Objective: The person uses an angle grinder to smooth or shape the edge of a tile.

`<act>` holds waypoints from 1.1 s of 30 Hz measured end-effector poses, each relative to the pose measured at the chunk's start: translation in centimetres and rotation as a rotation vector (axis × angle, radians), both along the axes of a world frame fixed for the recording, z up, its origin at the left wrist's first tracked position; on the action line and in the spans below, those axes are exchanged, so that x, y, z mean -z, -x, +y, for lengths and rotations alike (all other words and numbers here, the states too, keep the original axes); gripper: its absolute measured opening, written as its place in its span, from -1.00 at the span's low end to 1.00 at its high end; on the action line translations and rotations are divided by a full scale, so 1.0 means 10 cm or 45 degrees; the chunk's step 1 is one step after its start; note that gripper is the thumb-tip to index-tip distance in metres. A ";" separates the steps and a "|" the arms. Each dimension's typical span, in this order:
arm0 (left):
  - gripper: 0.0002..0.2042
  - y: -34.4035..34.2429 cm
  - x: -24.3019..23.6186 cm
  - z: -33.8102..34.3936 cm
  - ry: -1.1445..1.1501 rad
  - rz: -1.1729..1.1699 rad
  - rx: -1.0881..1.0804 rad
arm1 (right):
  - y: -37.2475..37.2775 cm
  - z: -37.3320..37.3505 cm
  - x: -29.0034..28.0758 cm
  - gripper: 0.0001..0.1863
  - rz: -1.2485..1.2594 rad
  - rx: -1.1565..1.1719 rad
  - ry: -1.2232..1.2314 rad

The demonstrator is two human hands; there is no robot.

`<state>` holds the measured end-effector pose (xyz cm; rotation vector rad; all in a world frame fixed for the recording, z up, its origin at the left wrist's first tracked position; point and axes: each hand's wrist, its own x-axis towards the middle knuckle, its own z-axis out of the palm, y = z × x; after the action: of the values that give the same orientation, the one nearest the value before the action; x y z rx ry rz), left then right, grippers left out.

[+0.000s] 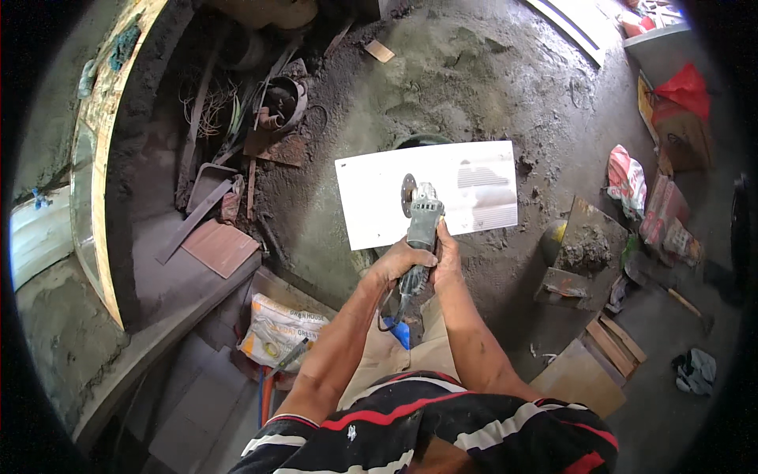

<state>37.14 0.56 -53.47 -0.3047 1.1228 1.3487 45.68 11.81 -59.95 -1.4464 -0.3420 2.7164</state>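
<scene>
A dusty grey angle grinder (424,223) with a dark disc (408,193) at its upper left is held in both my hands over a large white board or tile (365,201), which has grey striped patches on its right side. My left hand (399,259) is closed round the lower grinder body, thumb across it. My right hand (444,251) grips the tool's right side. A dark cord (384,308) hangs from the handle. Under the board's far edge a dark rounded object (424,141) shows partly.
Rough cement floor (434,79) surrounds me. At left lie tiles (221,248), scrap, a bucket (286,107) and a ledge (170,373); near my left arm, a printed sack (276,332). At right are a mortar-covered board (592,241), wood offcuts (612,351), a shovel (675,296) and bags (628,178).
</scene>
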 end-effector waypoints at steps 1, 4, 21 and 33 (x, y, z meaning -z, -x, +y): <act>-0.33 0.02 0.04 -0.03 0.005 0.008 -0.004 | 0.04 -0.02 -0.05 -0.46 -0.007 -0.030 0.003; -0.44 0.09 0.10 -0.09 -0.041 -0.267 -0.193 | 0.13 0.07 -0.13 -0.44 -0.027 -0.142 0.072; -0.55 0.05 0.08 -0.46 -0.093 -0.198 -0.307 | 0.28 -0.13 -0.07 -0.36 -0.029 -0.449 0.114; -0.53 0.08 -0.08 -0.61 0.018 -0.166 -0.401 | 0.37 -0.34 -0.12 -0.40 0.021 -0.552 0.068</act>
<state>36.39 -5.55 -52.70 -0.5910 1.0036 1.5725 42.00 8.43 -58.75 -1.5133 -0.6571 3.0863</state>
